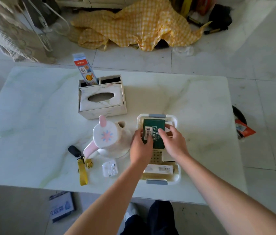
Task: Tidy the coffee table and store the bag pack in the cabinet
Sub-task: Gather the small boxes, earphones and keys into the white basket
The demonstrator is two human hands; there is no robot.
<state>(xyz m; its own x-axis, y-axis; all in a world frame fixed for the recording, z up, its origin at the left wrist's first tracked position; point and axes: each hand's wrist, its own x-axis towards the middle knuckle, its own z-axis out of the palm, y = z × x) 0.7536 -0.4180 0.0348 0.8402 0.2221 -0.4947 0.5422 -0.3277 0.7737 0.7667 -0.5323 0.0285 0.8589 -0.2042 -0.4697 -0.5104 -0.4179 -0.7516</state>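
A dark green box point(153, 128) with a barcode is held over the far half of a white plastic basket point(176, 177) on the marble coffee table point(32, 116). My left hand point(140, 145) grips the box's left edge and my right hand point(172, 141) holds its right side. A flat white package with a barcode point(159, 168) lies in the basket's near end. Left of the basket stands a white and pink kettle point(106, 139). A black key fob with a yellow strap point(79, 160) and a white earbud case point(110, 167) lie near the table's front. No bag pack is in view.
A marble-patterned tissue box organiser point(101, 100) stands mid-table with a carton point(84, 70) in its back slot. On the floor beyond lies a yellow checked cloth point(139, 26). A lace-covered object point(7, 29) is at the far left, a bin point(240, 122) at the right, a box point(61, 206) by my feet.
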